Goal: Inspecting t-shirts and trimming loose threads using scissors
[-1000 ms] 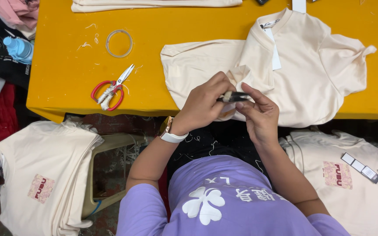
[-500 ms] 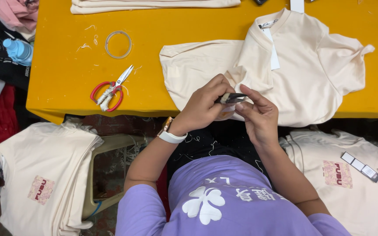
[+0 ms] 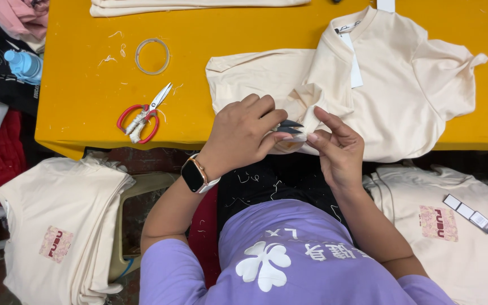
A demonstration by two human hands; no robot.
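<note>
The left hand (image 3: 244, 133) is curled nearly closed around a small dark thread snip (image 3: 289, 127), fingers and thumb wrapped over its handle so only the tip shows between the 2 hands. The right hand (image 3: 337, 149) pinches with thumb and forefinger, the other fingers loosely bent, gripping a fold of the cream shirt (image 3: 402, 90) right where it meets the tip of the snip. That shirt lies spread on the yellow table (image 3: 86, 107), its lower edge pulled over the near table edge toward the person's lap. Red-handled scissors (image 3: 139, 116) and a clear ring (image 3: 152, 56) lie well apart to the left; a stack of folded cream shirts (image 3: 57, 226) sits low on the left, and 1 more cream shirt with a hang tag (image 3: 441, 226) rests on the right. The risk here, as I judge it, is the blade biting cloth rather than a loose thread — the pinched fold sits tight against the tip, so a slight slip could nick the fabric or the right fingertips (image 3: 312, 137). Whether the blades are open — I cannot tell.
</note>
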